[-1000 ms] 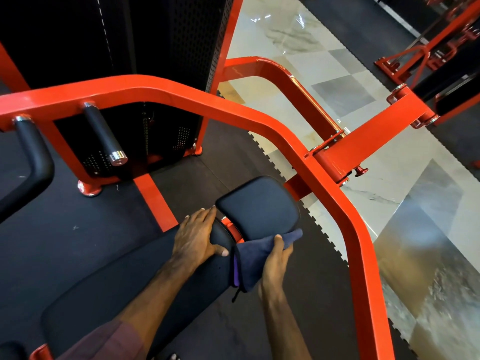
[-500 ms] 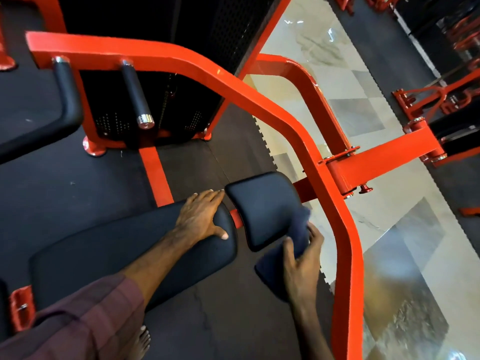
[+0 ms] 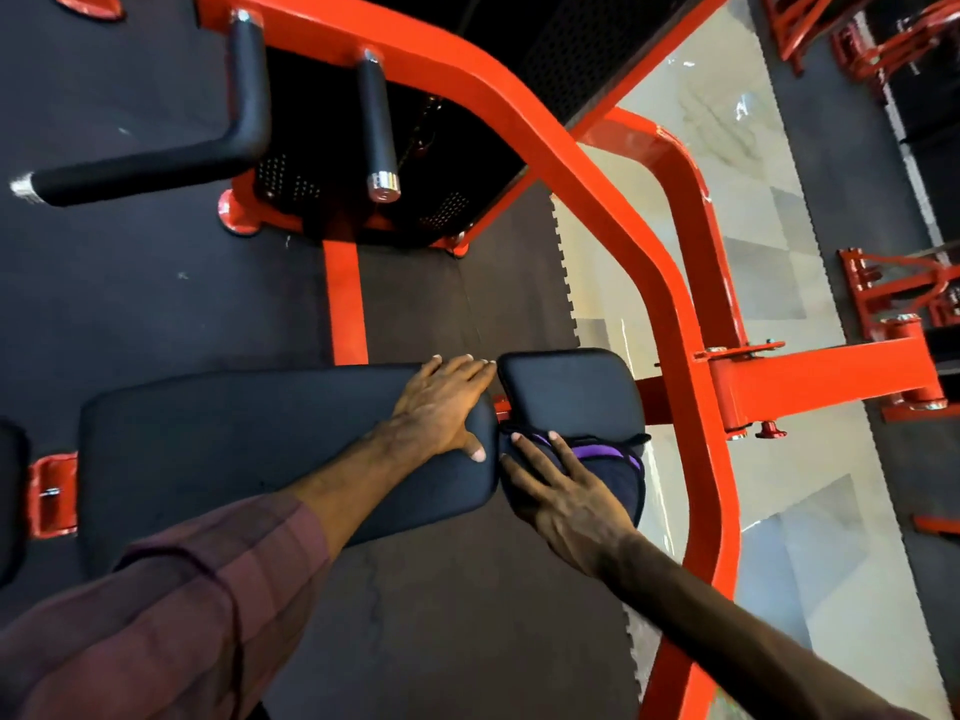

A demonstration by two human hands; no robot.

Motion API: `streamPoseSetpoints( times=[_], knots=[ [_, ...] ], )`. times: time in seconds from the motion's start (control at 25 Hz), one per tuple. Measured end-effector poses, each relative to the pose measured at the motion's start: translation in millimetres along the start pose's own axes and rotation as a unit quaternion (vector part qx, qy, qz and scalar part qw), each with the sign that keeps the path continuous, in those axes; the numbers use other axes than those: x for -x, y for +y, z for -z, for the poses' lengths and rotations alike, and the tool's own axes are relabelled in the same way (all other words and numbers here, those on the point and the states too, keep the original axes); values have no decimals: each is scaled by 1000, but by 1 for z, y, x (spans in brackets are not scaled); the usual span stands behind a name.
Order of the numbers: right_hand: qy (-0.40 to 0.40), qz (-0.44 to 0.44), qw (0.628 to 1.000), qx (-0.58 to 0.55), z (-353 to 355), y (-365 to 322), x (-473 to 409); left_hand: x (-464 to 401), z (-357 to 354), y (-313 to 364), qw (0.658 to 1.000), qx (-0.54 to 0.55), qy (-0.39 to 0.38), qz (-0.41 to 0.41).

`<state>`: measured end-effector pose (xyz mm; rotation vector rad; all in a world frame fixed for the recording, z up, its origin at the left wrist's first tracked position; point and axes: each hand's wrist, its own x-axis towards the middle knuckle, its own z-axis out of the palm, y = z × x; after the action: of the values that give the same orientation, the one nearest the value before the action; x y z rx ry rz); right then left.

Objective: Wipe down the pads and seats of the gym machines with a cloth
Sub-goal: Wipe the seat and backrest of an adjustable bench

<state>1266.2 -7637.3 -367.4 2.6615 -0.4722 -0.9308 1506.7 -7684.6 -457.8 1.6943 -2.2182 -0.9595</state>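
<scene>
The cloth (image 3: 610,472) lies under our right hand (image 3: 563,498), fingers spread flat, pressing it against the near edge of the small pad (image 3: 571,389). Our left hand (image 3: 441,407) rests open on the long seat (image 3: 249,439). We judge the cloth soft, light and apt to bunch; a flat palm should hold it best.

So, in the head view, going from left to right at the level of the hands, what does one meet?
Long pad → left hand → right hand on the cloth → red frame bar.
</scene>
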Motion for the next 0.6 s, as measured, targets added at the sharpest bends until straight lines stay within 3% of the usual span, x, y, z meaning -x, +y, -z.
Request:
streamPoseSetpoints(
  times=[0.08,0.28,0.48,0.6],
  knots=[
    [-4,3,1000,-4,3,5,-7,-2,-1,-2,1000,10,1,-4],
    [-34,-90,995,-42,25,30,-57,0,-5,-7,999,32,13,-7],
    [12,-101,995,-12,48,83,-120,5,-4,-14,998,57,37,8],
    [-33,-133,990,-38,49,91,-138,11,-6,-25,996,71,49,21]
  ],
)
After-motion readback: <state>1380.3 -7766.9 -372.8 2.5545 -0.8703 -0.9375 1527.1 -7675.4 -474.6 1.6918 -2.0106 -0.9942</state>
